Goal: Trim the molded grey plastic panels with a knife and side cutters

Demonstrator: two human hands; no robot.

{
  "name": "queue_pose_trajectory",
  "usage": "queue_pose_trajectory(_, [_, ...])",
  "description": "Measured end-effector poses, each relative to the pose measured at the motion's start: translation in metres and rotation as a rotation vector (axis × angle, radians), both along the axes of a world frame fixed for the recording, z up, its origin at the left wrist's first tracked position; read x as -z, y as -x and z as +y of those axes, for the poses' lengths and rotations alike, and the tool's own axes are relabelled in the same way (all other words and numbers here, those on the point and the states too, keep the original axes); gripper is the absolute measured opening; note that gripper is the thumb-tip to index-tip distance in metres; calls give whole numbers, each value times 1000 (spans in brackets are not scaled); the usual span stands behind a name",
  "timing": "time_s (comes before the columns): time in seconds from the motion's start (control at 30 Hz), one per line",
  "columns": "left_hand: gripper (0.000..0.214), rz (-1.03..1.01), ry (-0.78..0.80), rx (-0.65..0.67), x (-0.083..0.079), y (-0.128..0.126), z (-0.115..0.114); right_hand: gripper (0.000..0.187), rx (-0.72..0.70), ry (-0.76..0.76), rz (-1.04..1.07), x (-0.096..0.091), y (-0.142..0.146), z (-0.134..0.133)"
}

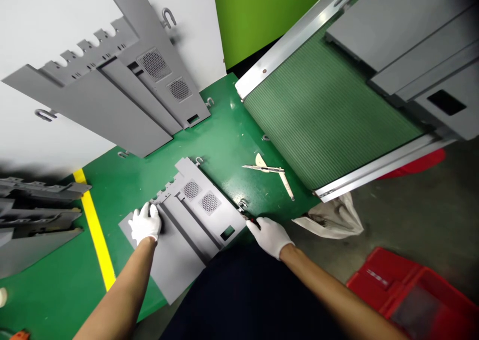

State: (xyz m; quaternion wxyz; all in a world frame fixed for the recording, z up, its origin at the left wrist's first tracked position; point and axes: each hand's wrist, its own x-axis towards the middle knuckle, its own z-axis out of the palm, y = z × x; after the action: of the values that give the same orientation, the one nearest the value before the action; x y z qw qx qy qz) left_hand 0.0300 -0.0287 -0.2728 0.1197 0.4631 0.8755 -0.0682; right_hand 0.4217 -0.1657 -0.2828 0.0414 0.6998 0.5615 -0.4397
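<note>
Green floor is seen below, and one grey panel is laid flat on it, straight ahead. The left hand, gloved, is spread and pressed palm-down on the panel's left part. The right hand, also gloved, is closed around a small red-and-black item at the panel's right edge, just beside a grey hook; what the item is cannot be told.

By judgement, the panel is best kept pinned under the flat palm so that it is not slid while the edge is worked, with the tip kept low and steady.

Counted: two hands, one panel under them, one caliper beyond, one white bag to the right, at least six hooks scattered. Overlapping leaning panels are propped on the wall; their number cannot be settled.
</note>
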Motion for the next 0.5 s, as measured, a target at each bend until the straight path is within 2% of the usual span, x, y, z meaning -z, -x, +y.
queue_pose_trajectory(0.23, [65,-28,9,26,12,14,-3,64,-62,27,-27,4,3,12])
queue_pose_trajectory(0.33, [64,-20,26,22,4,9,-2,67,-67,70,-21,4,3,15])
queue_pose_trajectory(0.4, [63,34,-46,66,-8,-11,3,69,-55,92,-18,2,4,17])
queue_pose_trajectory(0.43, [62,40,-112,145,-15,-28,7,70,-50,103,-18,1,4,18])
queue_pose_trajectory(0.5, [58,-64,-223,439,-26,-75,15,71,-57,127,-18,-1,3,19])
